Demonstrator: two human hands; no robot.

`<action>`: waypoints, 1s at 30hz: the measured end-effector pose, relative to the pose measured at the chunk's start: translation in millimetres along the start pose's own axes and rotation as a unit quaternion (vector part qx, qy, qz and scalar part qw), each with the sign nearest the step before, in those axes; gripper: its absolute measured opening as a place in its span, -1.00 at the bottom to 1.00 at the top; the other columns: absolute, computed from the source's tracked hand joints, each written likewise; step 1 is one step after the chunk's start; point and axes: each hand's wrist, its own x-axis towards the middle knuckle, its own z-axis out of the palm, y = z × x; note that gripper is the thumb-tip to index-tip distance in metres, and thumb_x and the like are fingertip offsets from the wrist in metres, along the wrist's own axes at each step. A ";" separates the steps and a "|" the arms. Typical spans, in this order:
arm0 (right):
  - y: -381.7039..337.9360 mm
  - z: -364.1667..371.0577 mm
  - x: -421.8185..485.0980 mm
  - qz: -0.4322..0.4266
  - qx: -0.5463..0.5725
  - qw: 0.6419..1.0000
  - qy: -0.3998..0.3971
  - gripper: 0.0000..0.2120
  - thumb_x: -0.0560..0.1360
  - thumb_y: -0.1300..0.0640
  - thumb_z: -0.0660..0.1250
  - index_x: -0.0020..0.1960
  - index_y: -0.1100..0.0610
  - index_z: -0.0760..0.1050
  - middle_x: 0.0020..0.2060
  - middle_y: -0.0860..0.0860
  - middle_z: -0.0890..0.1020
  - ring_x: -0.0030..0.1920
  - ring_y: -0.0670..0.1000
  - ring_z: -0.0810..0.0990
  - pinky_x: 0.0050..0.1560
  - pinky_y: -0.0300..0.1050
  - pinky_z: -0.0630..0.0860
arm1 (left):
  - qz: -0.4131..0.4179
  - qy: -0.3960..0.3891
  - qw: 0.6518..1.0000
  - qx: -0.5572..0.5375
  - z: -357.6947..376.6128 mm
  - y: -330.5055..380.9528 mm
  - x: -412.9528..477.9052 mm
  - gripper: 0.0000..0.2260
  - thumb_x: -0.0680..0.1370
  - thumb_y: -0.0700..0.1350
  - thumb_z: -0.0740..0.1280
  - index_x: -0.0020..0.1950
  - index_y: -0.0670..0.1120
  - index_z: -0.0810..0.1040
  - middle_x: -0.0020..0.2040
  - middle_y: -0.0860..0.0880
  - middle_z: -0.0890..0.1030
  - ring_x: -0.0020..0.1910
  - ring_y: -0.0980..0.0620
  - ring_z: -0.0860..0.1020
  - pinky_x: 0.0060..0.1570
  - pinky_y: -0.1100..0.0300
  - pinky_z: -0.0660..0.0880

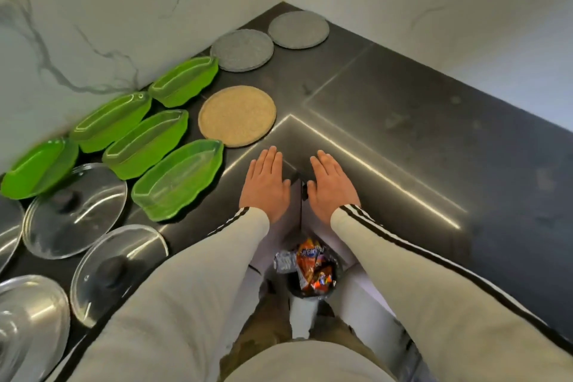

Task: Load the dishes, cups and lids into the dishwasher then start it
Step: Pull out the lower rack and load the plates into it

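My left hand [266,184] and my right hand [330,184] lie flat, palms down, side by side on the inner corner of the dark countertop [403,139]; both hold nothing. Left of my hands lie several green leaf-shaped dishes, the nearest [178,178] an arm's width away. Glass lids with dark knobs [74,211] [116,273] sit further left near the counter's front edge, and more lids [28,326] run off the lower left of the frame. A tan round plate [237,116] lies just beyond my left hand. Two grey round plates [242,50] [298,29] rest toward the corner.
White marble walls [124,9] close the counter at the back and right. Below my arms, a small bin [310,273] holds snack wrappers in front of white cabinet fronts. The right stretch of the countertop is bare dark stone with a bright reflected light line.
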 end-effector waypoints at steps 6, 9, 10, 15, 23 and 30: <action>-0.6 -8.4 92.3 0.022 0.000 1.000 0.018 -0.44 0.64 0.03 0.11 0.58 0.16 0.09 0.58 0.08 0.11 0.57 0.05 0.04 0.56 -0.09 -0.02 | 0.022 0.008 1.000 -0.015 -9.9 -33.5 100.6 -0.41 0.64 0.02 0.14 0.61 -0.16 0.04 0.62 -0.11 0.07 0.60 -0.07 0.00 0.56 -0.03 0.00; 1.9 -14.2 138.3 0.049 0.009 0.998 0.031 -0.44 0.64 0.04 0.11 0.59 0.14 0.09 0.58 0.07 0.09 0.58 0.05 0.04 0.56 -0.01 0.08 | 0.031 0.005 0.999 -0.012 -17.4 -49.2 152.5 -0.41 0.64 0.03 0.13 0.61 -0.14 0.03 0.62 -0.10 0.07 0.60 -0.06 0.02 0.56 -0.01 -0.01; 3.2 -15.9 153.0 0.054 0.008 0.998 0.034 -0.44 0.64 0.04 0.11 0.59 0.14 0.08 0.58 0.07 0.09 0.58 0.05 0.03 0.56 -0.02 0.07 | 0.037 0.004 0.999 -0.010 -19.3 -53.0 168.4 -0.41 0.64 0.03 0.12 0.61 -0.15 0.04 0.62 -0.10 0.06 0.60 -0.06 0.02 0.56 -0.01 0.00; 14.8 -24.8 232.2 0.045 -0.004 0.999 0.028 -0.46 0.64 0.05 0.11 0.58 0.14 0.10 0.58 0.08 0.10 0.58 0.07 0.04 0.56 -0.05 0.04 | 0.039 0.022 0.999 -0.012 -30.9 -60.8 242.9 -0.43 0.65 0.01 0.13 0.60 -0.17 0.07 0.61 -0.12 0.08 0.60 -0.08 0.01 0.56 -0.03 0.02; 41.6 -26.0 355.3 0.007 -0.027 1.000 0.005 -0.47 0.63 0.08 0.14 0.56 0.16 0.16 0.56 0.11 0.17 0.55 0.10 0.11 0.54 -0.05 0.06 | -0.016 0.027 0.999 -0.007 -28.8 -77.5 351.7 -0.45 0.63 0.00 0.19 0.54 -0.22 0.20 0.56 -0.18 0.23 0.56 -0.13 0.14 0.54 -0.01 0.08; 50.9 -14.2 472.3 -0.034 -0.086 0.995 0.022 -0.63 0.52 0.23 0.24 0.33 0.21 0.46 0.34 0.18 0.46 0.34 0.21 0.39 0.32 0.07 0.34 | -0.086 -0.003 0.996 0.003 -21.6 -103.2 431.2 -0.56 0.61 -0.05 0.28 0.42 -0.25 0.35 0.47 -0.22 0.33 0.47 -0.18 0.26 0.45 -0.01 0.24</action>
